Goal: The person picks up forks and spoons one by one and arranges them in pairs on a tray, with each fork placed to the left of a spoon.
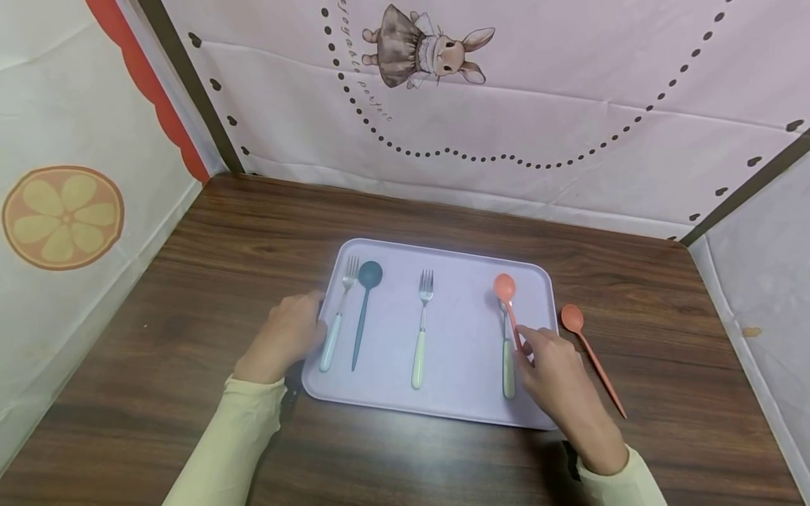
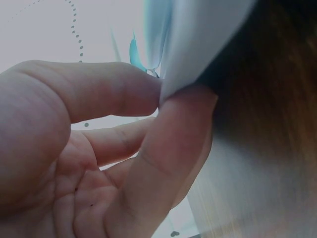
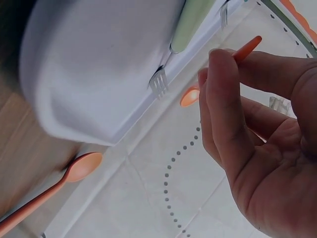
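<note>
A lilac tray [image 1: 465, 337] lies on the table, and my left hand [image 1: 291, 327] pinches its left rim between thumb and fingers. In the right wrist view my right hand [image 3: 247, 124] holds an orange-red spoon [image 3: 247, 48] by its handle. From the head, this spoon's bowl [image 1: 504, 287] is over the tray's right part, overlapping a green-handled fork [image 1: 509, 369]. Another green-handled fork [image 1: 420, 351] lies mid-tray. Near my left hand are a pale-blue-handled fork [image 1: 331, 344] and a dark teal spoon [image 1: 370, 274], both on the tray.
A second orange-red spoon [image 1: 572, 318] lies on the wooden table [image 1: 190, 302], just right of the tray. Behind the table hangs a pale cloth [image 1: 557, 91] with a rabbit print. More printed cloth stands at the left and right sides.
</note>
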The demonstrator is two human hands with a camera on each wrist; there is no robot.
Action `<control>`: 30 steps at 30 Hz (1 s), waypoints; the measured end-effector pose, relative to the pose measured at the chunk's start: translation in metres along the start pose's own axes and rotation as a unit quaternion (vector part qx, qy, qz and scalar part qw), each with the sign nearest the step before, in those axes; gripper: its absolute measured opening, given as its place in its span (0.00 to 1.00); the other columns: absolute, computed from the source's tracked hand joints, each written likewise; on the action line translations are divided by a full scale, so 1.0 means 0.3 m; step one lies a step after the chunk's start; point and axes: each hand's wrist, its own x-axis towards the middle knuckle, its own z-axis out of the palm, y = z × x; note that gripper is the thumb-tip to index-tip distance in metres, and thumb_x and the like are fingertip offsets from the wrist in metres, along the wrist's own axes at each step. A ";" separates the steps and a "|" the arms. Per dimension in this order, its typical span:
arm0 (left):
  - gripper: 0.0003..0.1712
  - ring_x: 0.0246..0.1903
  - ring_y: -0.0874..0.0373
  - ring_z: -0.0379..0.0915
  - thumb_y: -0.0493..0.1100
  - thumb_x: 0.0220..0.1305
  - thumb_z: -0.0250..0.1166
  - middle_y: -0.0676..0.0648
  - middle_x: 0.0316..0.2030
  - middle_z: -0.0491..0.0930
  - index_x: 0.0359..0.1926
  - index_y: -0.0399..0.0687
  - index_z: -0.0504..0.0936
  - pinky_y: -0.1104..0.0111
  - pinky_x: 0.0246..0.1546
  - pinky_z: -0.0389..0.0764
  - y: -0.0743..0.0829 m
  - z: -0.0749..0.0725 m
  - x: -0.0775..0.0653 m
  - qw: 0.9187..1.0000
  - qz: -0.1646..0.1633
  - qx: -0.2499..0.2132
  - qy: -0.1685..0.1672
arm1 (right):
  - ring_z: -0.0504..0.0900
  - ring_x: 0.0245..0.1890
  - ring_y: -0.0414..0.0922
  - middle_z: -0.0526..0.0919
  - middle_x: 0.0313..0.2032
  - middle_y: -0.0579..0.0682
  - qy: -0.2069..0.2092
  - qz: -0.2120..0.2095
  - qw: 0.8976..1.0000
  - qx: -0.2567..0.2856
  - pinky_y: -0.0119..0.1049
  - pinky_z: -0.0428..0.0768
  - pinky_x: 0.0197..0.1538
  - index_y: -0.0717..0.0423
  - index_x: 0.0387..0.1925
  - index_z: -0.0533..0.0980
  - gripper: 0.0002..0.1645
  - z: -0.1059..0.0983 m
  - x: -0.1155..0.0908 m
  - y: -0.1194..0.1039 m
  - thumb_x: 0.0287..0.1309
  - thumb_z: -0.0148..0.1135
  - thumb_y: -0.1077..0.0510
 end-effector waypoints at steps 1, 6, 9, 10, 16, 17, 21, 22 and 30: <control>0.25 0.34 0.45 0.72 0.34 0.57 0.52 0.30 0.45 0.75 0.57 0.31 0.68 0.45 0.38 0.78 0.001 0.000 0.000 1.000 0.001 0.001 0.001 | 0.70 0.19 0.41 0.78 0.23 0.52 -0.001 0.000 1.000 0.001 0.37 0.73 0.19 0.63 0.43 0.78 0.17 0.000 0.001 -0.002 0.46 0.63 0.67; 0.25 0.35 0.44 0.73 0.34 0.57 0.52 0.30 0.45 0.75 0.57 0.30 0.68 0.45 0.38 0.78 0.002 -0.001 0.000 1.000 0.002 0.003 0.002 | 0.73 0.21 0.42 0.79 0.24 0.51 -0.004 -0.002 1.000 0.007 0.39 0.75 0.21 0.63 0.43 0.78 0.18 0.004 0.006 -0.010 0.46 0.63 0.67; 0.25 0.36 0.43 0.73 0.33 0.56 0.52 0.29 0.46 0.74 0.57 0.30 0.68 0.45 0.38 0.78 0.002 -0.001 0.000 1.000 0.001 0.005 0.000 | 0.74 0.22 0.43 0.79 0.25 0.52 -0.002 -0.008 1.000 0.010 0.41 0.77 0.23 0.63 0.43 0.78 0.17 0.010 0.008 -0.013 0.47 0.62 0.67; 0.26 0.36 0.43 0.73 0.33 0.57 0.52 0.29 0.46 0.74 0.57 0.30 0.68 0.45 0.38 0.78 0.002 -0.001 0.000 1.000 0.000 0.005 -0.001 | 0.75 0.23 0.43 0.79 0.25 0.52 -0.001 -0.010 1.000 0.011 0.41 0.77 0.23 0.63 0.43 0.78 0.17 0.012 0.008 -0.015 0.47 0.62 0.67; 0.26 0.38 0.42 0.72 0.34 0.56 0.52 0.29 0.47 0.74 0.58 0.30 0.67 0.44 0.40 0.77 0.001 0.002 0.002 1.000 0.002 0.005 0.000 | 0.76 0.24 0.44 0.78 0.25 0.52 0.008 -0.023 1.000 0.018 0.42 0.78 0.24 0.62 0.43 0.78 0.17 0.020 0.010 -0.025 0.47 0.61 0.67; 0.26 0.38 0.42 0.72 0.34 0.56 0.52 0.29 0.47 0.74 0.58 0.30 0.68 0.44 0.40 0.77 0.001 0.003 0.002 1.000 0.002 0.005 0.001 | 0.76 0.24 0.44 0.78 0.25 0.52 0.009 -0.025 0.999 0.019 0.43 0.78 0.25 0.62 0.43 0.78 0.17 0.021 0.011 -0.027 0.46 0.61 0.68; 0.26 0.39 0.41 0.72 0.34 0.57 0.52 0.29 0.48 0.74 0.58 0.30 0.67 0.44 0.40 0.77 0.002 0.002 0.001 1.000 -0.001 0.005 -0.001 | 0.76 0.25 0.44 0.78 0.25 0.52 0.012 -0.036 0.999 0.020 0.42 0.79 0.26 0.62 0.42 0.78 0.17 0.026 0.015 -0.034 0.46 0.61 0.68; 0.26 0.39 0.41 0.72 0.34 0.57 0.52 0.29 0.48 0.74 0.58 0.30 0.67 0.44 0.40 0.77 0.002 0.001 0.001 1.000 -0.001 0.005 -0.001 | 0.76 0.25 0.44 0.78 0.25 0.52 0.011 -0.037 0.999 0.020 0.42 0.79 0.26 0.62 0.42 0.78 0.17 0.026 0.016 -0.036 0.46 0.61 0.68; 0.26 0.39 0.41 0.72 0.34 0.57 0.52 0.29 0.47 0.74 0.58 0.30 0.68 0.44 0.40 0.77 0.004 -0.001 0.000 1.000 0.001 0.004 0.002 | 0.75 0.25 0.43 0.78 0.25 0.51 0.000 -0.041 0.999 0.021 0.39 0.77 0.25 0.63 0.43 0.78 0.17 0.034 0.025 -0.050 0.46 0.62 0.69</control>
